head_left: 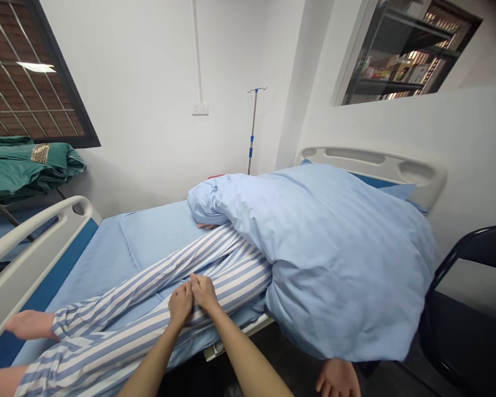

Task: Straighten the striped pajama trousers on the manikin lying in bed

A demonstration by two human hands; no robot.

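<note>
Left hand [181, 302] and right hand [204, 292] are pinching a striped trouser leg [99, 353] side by side, seemingly to hold the cloth firm, beside a heaped blue quilt [339, 259]

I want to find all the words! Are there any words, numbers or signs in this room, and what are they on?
No word or number can be read here.
Boxes on the shelf: too small and blurred to read.
Tan patch on the green cloth: too blurred to read.
White plate on the wall: no writing can be seen.
</note>
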